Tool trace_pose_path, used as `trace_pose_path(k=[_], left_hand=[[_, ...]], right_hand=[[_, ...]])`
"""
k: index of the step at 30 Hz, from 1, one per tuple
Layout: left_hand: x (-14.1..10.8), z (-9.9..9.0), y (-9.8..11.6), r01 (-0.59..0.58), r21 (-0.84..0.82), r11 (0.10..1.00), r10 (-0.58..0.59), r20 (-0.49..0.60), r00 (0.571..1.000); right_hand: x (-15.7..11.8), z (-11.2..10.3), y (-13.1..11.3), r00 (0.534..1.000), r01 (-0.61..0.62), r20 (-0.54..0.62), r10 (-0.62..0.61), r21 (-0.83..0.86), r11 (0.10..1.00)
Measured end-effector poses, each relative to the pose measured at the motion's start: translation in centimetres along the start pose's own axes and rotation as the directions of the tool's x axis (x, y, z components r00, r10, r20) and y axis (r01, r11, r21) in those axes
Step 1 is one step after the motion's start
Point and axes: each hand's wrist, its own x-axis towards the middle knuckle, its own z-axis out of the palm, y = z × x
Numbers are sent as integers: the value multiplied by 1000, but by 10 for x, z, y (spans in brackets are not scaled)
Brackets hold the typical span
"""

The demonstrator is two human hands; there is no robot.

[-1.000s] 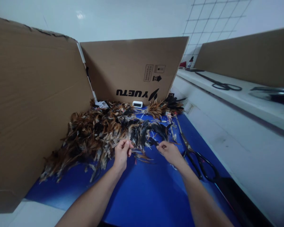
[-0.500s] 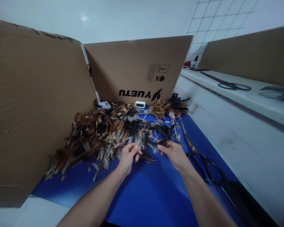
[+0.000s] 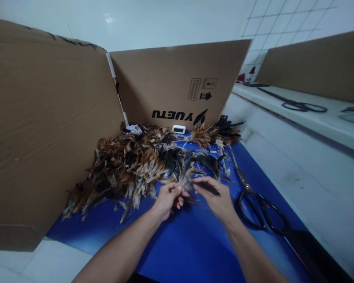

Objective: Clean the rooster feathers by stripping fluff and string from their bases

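My left hand (image 3: 170,199) is closed, its thumb and fingers pinched on the base of a small bunch of feathers (image 3: 186,173), grey and dark, that fans upward. Just right of it, my right hand (image 3: 214,196) pinches a dark feather (image 3: 208,187) that lies across its fingers. A large heap of brown, black and whitish feathers (image 3: 129,165) spreads over the blue surface (image 3: 191,243) to the left of and beyond both hands. More black feathers (image 3: 209,163) lie just past my right hand.
Large black-handled scissors (image 3: 247,192) lie to the right. A small white device (image 3: 179,129) stands against the back cardboard panel (image 3: 171,82). Another cardboard panel (image 3: 53,118) rises at the left. On the white ledge (image 3: 297,122) at the right lies a second pair of scissors (image 3: 303,106).
My left hand has moved right, closer to my right hand. The dark feather now shows across my right hand's fingers. The whole view has shifted slightly.
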Motion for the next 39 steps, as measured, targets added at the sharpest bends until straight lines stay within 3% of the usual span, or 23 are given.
trace_pose_path(k=[13,39], left_hand=[[1,-1,-1,29,-5,1000,-29,30,999],[3,-4,-4,-8,70,997,3,74,997]], right_hand=[[1,2,6,997,80,16,-79,-72,994],[0,6,8,999,29,32,-27,-61,998]])
